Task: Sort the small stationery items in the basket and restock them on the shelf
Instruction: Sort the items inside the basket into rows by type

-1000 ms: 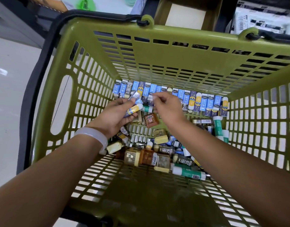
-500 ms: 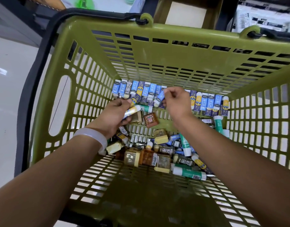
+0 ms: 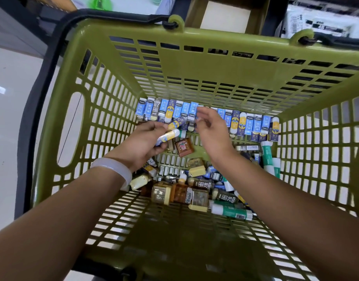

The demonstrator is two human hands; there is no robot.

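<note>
Both of my hands are down inside an olive-green slatted basket. My left hand grips two small erasers, one white and yellow, one dark blue with a yellow face. My right hand hovers over the far row with relaxed fingers and holds nothing. A row of blue, white and yellow erasers stands along the far wall. Loose items lie in the middle: brown erasers, amber sharpeners, 2B lead boxes and green glue sticks.
The basket has black handles. White floor lies to the left. Beyond the far rim are a brown cardboard box and white packaged goods. The near half of the basket bottom is bare.
My right hand put a blue eraser into the far row, let go of it and now hangs open. My left hand still holds its erasers, almost in the same place.
</note>
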